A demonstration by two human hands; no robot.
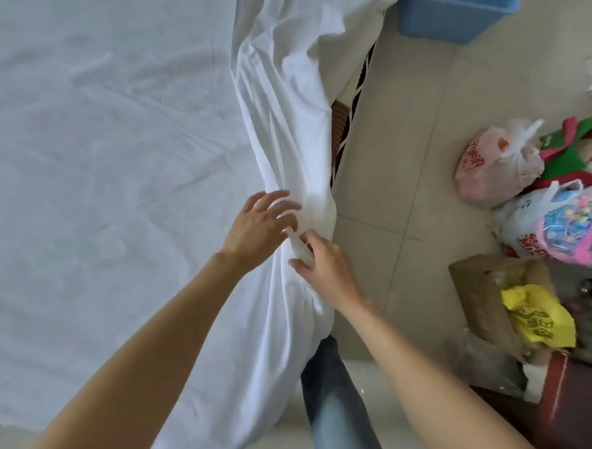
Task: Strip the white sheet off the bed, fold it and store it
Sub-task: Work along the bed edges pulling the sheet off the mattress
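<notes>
Fingers [280, 204] of our left hand [257, 226] are spread and only lightly bent, lying against a gathered knot [316, 206] of the white sheet [111, 131] at the bed's edge; they touch the bunched cloth without closing round it. Our right hand [324, 271] sits just below and beside it, thumb and curled fingers pinching a thin twisted tail [297, 246] of the same fabric. The two hands are almost touching. We see the sheet still spread over the mattress to the left, wrinkled, with its side hanging down and drawn tight into that knot, and more of it draping toward our jeans [334, 400].

We cannot tell how the knot is tied, since folds and our fingers cover it. A dark strip of bed frame [339, 132] shows beside the hanging cloth, mostly hidden. The blue bin [458, 6] is cut off at the top edge.

On the tiled floor [404, 150] to the right lie a pink-printed plastic bag [497, 165], a colourful bag [569, 223] with red lettering we cannot read, a cardboard box [480, 290] and a yellow bag [536, 318] whose dark print is too crumpled to make out. The red characters on the pink bag are also illegible.
</notes>
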